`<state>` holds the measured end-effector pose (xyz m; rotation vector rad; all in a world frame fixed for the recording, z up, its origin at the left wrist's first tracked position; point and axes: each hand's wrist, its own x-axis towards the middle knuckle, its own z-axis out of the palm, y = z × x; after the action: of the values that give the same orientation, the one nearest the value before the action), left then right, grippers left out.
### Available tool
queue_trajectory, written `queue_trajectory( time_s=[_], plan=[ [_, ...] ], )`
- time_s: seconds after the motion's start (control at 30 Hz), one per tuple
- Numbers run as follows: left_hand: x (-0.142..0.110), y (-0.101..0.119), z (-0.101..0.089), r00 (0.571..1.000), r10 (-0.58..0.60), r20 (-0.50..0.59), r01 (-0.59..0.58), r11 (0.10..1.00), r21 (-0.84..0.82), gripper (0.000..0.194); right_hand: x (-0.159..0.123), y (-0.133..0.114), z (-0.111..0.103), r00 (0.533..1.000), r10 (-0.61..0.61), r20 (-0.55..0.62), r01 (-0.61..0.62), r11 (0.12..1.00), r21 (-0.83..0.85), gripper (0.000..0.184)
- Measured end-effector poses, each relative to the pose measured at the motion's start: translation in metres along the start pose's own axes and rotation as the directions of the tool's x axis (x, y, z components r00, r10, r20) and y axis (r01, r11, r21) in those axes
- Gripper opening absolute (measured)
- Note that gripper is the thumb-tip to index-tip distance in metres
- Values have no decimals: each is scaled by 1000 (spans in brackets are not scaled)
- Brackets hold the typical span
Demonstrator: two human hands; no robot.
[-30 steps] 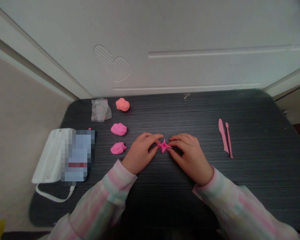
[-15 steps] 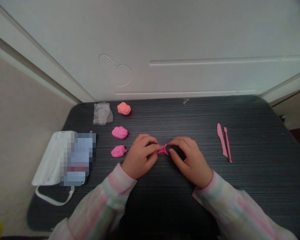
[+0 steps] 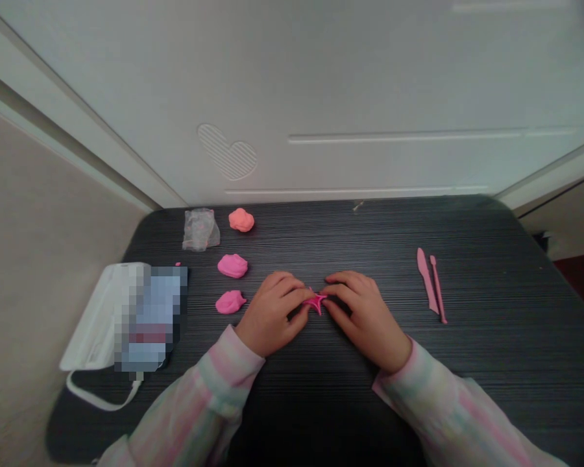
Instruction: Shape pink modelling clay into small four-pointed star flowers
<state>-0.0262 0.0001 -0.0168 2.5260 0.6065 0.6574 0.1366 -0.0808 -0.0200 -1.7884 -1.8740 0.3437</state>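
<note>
A small dark pink star-shaped piece of clay (image 3: 315, 302) lies on the dark ribbed table (image 3: 491, 337) between my two hands. My left hand (image 3: 272, 312) pinches its left side with fingertips closed on it. My right hand (image 3: 365, 318) pinches its right side the same way. Both hands rest on the table top. Most of the clay piece is hidden by my fingers. Pastel striped sleeves cover both forearms.
Left of my hands lie two pink clay lumps (image 3: 232, 265) (image 3: 230, 302), an orange-pink lump (image 3: 241, 220) and a crumpled clear wrapper (image 3: 200, 229). A white pouch with a strap (image 3: 121, 318) sits at the left edge. Two pink modelling tools (image 3: 431, 284) lie to the right. A white panel (image 3: 321, 117) stands behind.
My fingers have closed tighter on the clay, so less of the star shows than a second ago. The camera has tilted, shifting the scene slightly down in view.
</note>
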Motion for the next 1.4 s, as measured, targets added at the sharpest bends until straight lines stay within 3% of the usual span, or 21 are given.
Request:
queue_trajectory(
  time_s=[0.23,1.07,1.4],
  plan=[
    [-1,-4,0,995,-26,99,29,999,-25,19,-2,1,2,1000,0,-28,1,1000,17,11],
    [-1,-3,-1,983,-151,100,154,988,-28,26,0,-3,0,999,37,-8,-37,999,13,8],
    [-4,-4,1,984,-144,109,150,987,-53,35,-1,-1,2,1000,25,-5,-25,1000,-3,13]
  ],
)
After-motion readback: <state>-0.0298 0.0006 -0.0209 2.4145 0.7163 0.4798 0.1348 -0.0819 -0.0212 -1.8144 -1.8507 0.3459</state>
